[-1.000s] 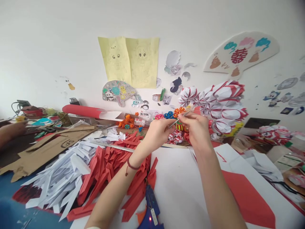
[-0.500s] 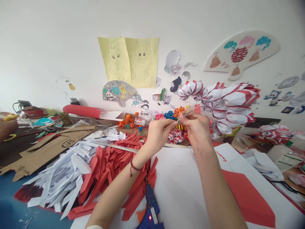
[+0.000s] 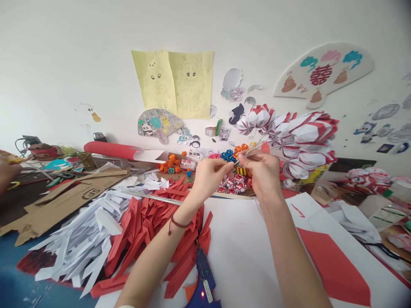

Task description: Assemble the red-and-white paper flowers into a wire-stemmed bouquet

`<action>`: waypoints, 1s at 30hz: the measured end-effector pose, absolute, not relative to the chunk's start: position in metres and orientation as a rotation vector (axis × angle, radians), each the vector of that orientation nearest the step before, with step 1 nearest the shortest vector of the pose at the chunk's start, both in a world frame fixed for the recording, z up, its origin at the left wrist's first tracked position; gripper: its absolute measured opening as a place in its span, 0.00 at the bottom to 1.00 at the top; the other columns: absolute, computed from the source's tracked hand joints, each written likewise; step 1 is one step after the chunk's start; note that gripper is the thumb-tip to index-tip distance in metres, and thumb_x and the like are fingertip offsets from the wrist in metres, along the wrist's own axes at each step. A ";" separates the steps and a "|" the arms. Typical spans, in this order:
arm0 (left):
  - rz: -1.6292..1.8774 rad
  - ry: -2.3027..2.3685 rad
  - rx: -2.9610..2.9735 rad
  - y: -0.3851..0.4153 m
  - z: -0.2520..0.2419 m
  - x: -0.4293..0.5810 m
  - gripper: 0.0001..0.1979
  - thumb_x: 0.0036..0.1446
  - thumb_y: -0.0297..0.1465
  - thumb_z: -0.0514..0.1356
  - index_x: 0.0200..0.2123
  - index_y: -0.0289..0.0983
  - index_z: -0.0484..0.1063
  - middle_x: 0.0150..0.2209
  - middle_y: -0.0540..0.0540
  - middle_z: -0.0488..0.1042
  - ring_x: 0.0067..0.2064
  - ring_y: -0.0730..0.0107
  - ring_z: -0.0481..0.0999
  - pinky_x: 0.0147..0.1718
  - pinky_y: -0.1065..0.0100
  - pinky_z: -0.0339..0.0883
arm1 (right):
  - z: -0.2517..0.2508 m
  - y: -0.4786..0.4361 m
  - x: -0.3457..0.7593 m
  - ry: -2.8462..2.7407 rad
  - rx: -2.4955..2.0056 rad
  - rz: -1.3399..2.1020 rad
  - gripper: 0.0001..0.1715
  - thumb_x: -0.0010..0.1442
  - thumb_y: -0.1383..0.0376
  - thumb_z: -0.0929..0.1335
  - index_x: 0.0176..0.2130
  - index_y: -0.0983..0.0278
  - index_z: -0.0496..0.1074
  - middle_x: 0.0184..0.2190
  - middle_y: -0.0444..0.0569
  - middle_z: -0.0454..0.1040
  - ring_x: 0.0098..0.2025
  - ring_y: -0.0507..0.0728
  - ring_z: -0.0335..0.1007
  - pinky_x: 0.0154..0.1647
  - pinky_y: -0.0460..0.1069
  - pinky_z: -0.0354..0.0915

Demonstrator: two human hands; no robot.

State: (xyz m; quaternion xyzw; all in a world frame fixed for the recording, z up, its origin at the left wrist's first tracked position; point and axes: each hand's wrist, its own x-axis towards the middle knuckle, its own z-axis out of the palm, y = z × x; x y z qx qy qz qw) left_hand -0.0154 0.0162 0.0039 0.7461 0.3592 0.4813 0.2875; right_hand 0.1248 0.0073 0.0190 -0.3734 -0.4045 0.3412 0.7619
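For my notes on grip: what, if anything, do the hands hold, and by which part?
The right hand holds the red-and-white paper flowers by their thin stems; the left hand is at the stems' ends, its exact grip unclear.

Both hands (image 3: pixel 265 173) at thin stems (image 3: pixel 257 146) of red-and-white paper flowers (image 3: pixel 308 132), red paper strips (image 3: pixel 128 226) nearby

stems (image 3: pixel 257 146) partly behind the hands (image 3: pixel 266 172)

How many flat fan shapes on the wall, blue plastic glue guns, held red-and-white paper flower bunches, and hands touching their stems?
Flat fan shapes: 2
Blue glue gun: 1
Red-and-white paper flower bunch: 1
Left hand and right hand: 2
Total: 6
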 end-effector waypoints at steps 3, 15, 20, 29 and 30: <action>1.697 1.331 2.458 0.012 -0.002 -0.013 0.15 0.65 0.41 0.59 0.32 0.38 0.77 0.29 0.47 0.79 0.32 0.67 0.74 0.36 0.65 0.58 | 0.018 0.006 0.126 -0.890 -0.803 0.717 0.13 0.35 0.67 0.79 0.26 0.70 0.79 0.25 0.49 0.76 0.30 0.52 0.70 0.33 0.47 0.65; 1.894 1.140 2.731 0.010 -0.017 -0.006 0.17 0.71 0.29 0.49 0.53 0.36 0.75 0.54 0.36 0.78 0.56 0.56 0.77 0.51 0.59 0.64 | 0.024 -0.003 0.119 -0.894 -0.663 0.759 0.11 0.38 0.67 0.79 0.24 0.69 0.78 0.26 0.47 0.73 0.30 0.50 0.67 0.32 0.46 0.64; 2.014 1.188 2.819 0.012 -0.020 0.000 0.14 0.71 0.27 0.50 0.48 0.34 0.76 0.41 0.40 0.83 0.44 0.62 0.81 0.43 0.64 0.66 | 0.022 0.003 0.121 -0.829 -0.652 0.771 0.12 0.34 0.68 0.79 0.23 0.69 0.78 0.25 0.48 0.75 0.28 0.50 0.68 0.30 0.46 0.63; 1.839 0.998 2.154 0.003 -0.007 0.000 0.04 0.61 0.26 0.63 0.37 0.38 0.80 0.32 0.48 0.83 0.32 0.69 0.81 0.34 0.70 0.69 | 0.018 0.006 0.124 -0.884 -0.643 0.721 0.09 0.36 0.69 0.78 0.22 0.69 0.77 0.24 0.48 0.74 0.30 0.52 0.69 0.35 0.48 0.63; 1.743 0.928 2.034 0.003 -0.004 -0.001 0.03 0.60 0.27 0.64 0.36 0.38 0.80 0.31 0.48 0.82 0.32 0.68 0.81 0.33 0.70 0.70 | 0.019 0.005 0.124 -0.887 -0.647 0.718 0.09 0.36 0.68 0.78 0.22 0.68 0.77 0.24 0.48 0.74 0.30 0.53 0.69 0.35 0.48 0.63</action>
